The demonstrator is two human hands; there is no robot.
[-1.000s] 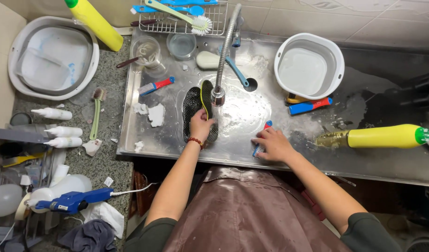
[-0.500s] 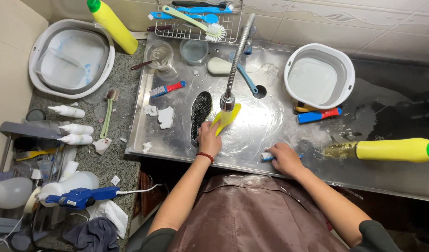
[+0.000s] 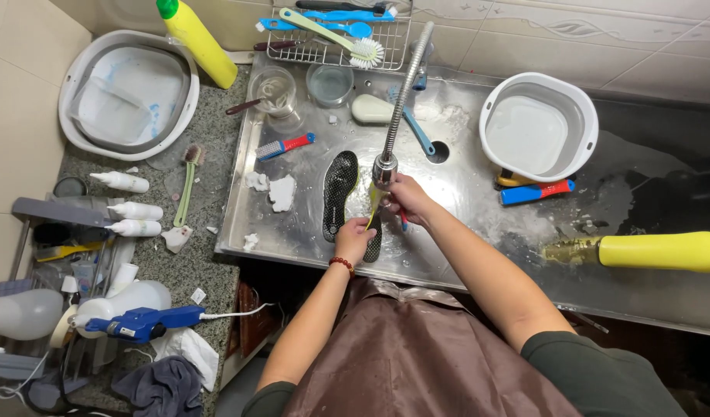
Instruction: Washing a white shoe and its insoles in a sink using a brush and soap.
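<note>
Surface: wet steel sink tray [image 3: 463, 185] fills the middle of the frame, with a speckled stone counter [image 3: 208, 255] at left and pale wall tiles along the top.
Step in hand: you look to be mid-scrub on a shoe insole, under the bent spring faucet [image 3: 401, 100] whose head hangs at frame centre.
Left hand: your left hand [image 3: 353, 239] is closed around the near end of a yellow-edged insole [image 3: 373, 224], holding it up off the tray, just below centre.
Right hand: your right hand [image 3: 405, 199] is clenched on a small brush with a red-and-blue handle [image 3: 403, 220], right beside the faucet head and touching the insole's upper part.
Other insole: a black insole [image 3: 340, 193] lies flat on the tray, just left of your hands.
Next move calls for: a firm hold on the bending insole while the brush works along it, I judge, kept under the spout.
Hard to make out: the brush bristles are hidden by your fingers; whether water is running cannot be told; the yellow bottle [image 3: 664, 251] at right is cut by the frame edge.
</note>
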